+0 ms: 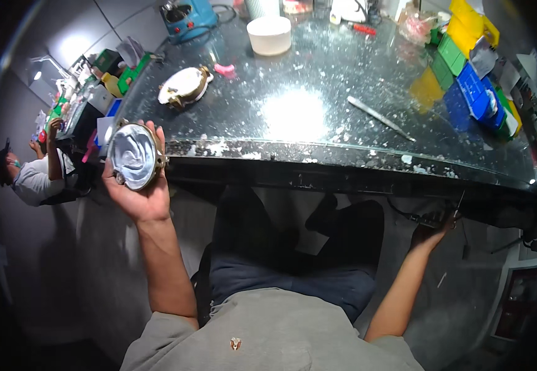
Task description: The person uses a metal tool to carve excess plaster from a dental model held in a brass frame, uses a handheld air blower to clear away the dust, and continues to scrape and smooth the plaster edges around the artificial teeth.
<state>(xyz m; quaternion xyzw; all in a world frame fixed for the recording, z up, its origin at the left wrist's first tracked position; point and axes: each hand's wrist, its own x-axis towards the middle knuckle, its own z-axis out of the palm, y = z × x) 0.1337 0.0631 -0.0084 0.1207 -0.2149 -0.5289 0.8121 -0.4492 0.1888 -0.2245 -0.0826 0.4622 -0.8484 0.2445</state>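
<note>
My left hand point(142, 201) is raised at the left front corner of the bench, its fingers wrapped round one half of a brass dental flask point(135, 156). Pale grey plaster fills this half, with a curved, arch-like hollow in its face. Below the bench's front edge at the right, my right hand point(432, 235) is closed round a dark tool with a thin metal tip point(460, 201). Shadow hides most of that tool. On the bench lies another flask part point(185, 86) with white plaster, a pink piece point(224, 70) beside it.
On the bench point(244, 117) stands a white bowl point(269, 37) at the back, with a blue machine point(187, 20) to its left. A slim knife-like tool point(381, 117) lies at the right. Coloured bins point(475, 93) line the right edge. Another person point(40, 173) sits far left.
</note>
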